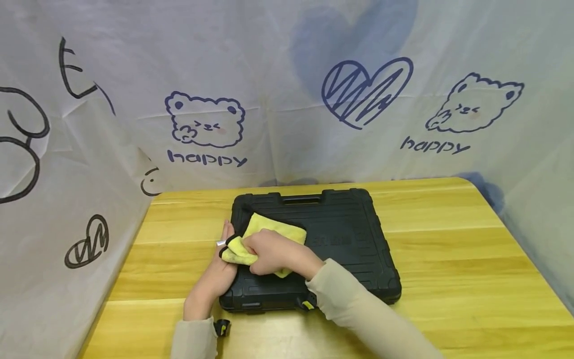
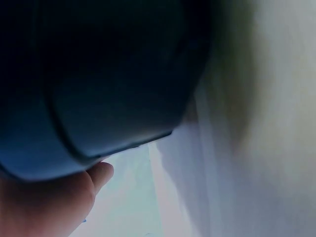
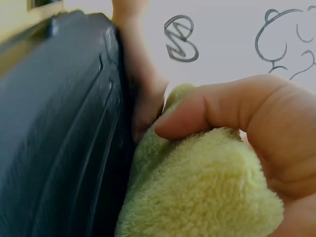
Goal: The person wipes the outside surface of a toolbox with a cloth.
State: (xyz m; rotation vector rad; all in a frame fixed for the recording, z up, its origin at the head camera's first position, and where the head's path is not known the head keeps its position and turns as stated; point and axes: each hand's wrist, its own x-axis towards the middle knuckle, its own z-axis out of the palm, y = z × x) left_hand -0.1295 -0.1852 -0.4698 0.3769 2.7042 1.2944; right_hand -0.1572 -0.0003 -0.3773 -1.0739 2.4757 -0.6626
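A black hard plastic case (image 1: 347, 219) lies flat on the table, its handle at the far edge. My right hand (image 1: 272, 252) grips a yellow cloth (image 1: 280, 228) with black edging over the left part of the lid. In the right wrist view, the thumb presses on the fluffy cloth (image 3: 207, 182) beside the ribbed case (image 3: 54, 133). Along the case's left side, my left hand (image 1: 218, 276) rests against the edge with its fingers extended forward. Its fingers are partly hidden by the cloth. The left wrist view shows a dark surface (image 2: 108, 89) close up, with part of the hand (image 2: 39, 207) below.
The wooden table (image 1: 453, 249) extends on both sides of the case. White curtains (image 1: 278, 60) with drawn bears and hearts hang behind and beside it. Small black and yellow pieces (image 1: 221, 327) show near both wrists.
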